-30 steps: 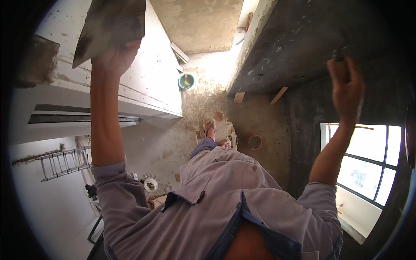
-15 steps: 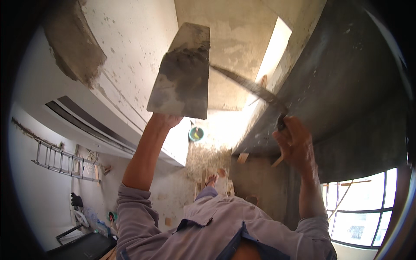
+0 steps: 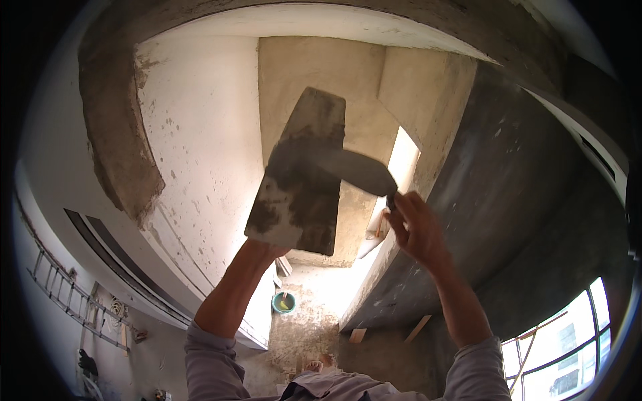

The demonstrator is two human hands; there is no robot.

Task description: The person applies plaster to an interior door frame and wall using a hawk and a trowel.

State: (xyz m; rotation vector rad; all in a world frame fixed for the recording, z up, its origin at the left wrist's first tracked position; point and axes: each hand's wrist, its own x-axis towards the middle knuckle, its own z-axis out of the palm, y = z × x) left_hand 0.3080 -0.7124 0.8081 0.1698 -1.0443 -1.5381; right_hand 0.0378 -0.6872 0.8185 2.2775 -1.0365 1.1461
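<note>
One board (image 3: pixel 326 110) held up mid-view, dark mortar (image 3: pixel 289 159) smeared across it, pale patches bare. Left hand (image 3: pixel 269 250) grips it from beneath, fingers mostly hidden. Right hand (image 3: pixel 418 228) closed on the trowel (image 3: pixel 366 174) handle, blade over the board; contact unclear. Progress, my read: dark wall (image 3: pixel 478 200) right of board looks mostly coated; white wall (image 3: pixel 207 140) left of board only spotted; mortar left on board. Below board: teal bucket (image 3: pixel 283 303). Far lower right of board: window (image 3: pixel 562 355); far lower left: ladder (image 3: pixel 70 294). Nothing visible blocks trowel from board.
</note>
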